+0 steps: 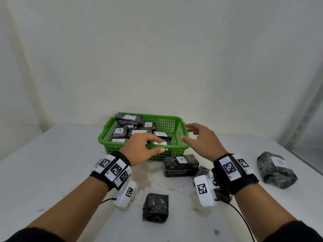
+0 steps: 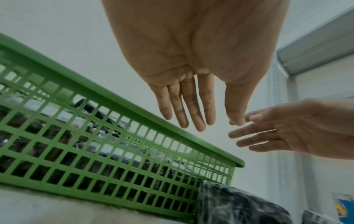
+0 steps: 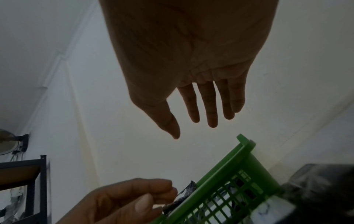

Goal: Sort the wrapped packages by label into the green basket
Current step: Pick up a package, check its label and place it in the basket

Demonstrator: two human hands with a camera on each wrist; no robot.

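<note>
The green basket (image 1: 180, 127) stands mid-table and holds several black wrapped packages with white labels, most reading A (image 1: 119, 131). My left hand (image 1: 157, 145) hovers over the basket's front rim, fingers extended and empty. My right hand (image 1: 187, 132) is spread above the basket's right front corner and holds nothing. In the left wrist view the left hand (image 2: 218, 125) has straight fingers above the basket (image 2: 114, 136). In the right wrist view the right hand (image 3: 185, 128) is also bare. A package labelled V (image 1: 180, 165) lies against the basket's front wall.
A package labelled B (image 1: 277, 169) lies at the right near the table edge. Another black package (image 1: 155, 207) sits close to me between my forearms, its label not showing. A small one (image 1: 202, 172) is half hidden behind my right wrist. A white wall stands behind the basket.
</note>
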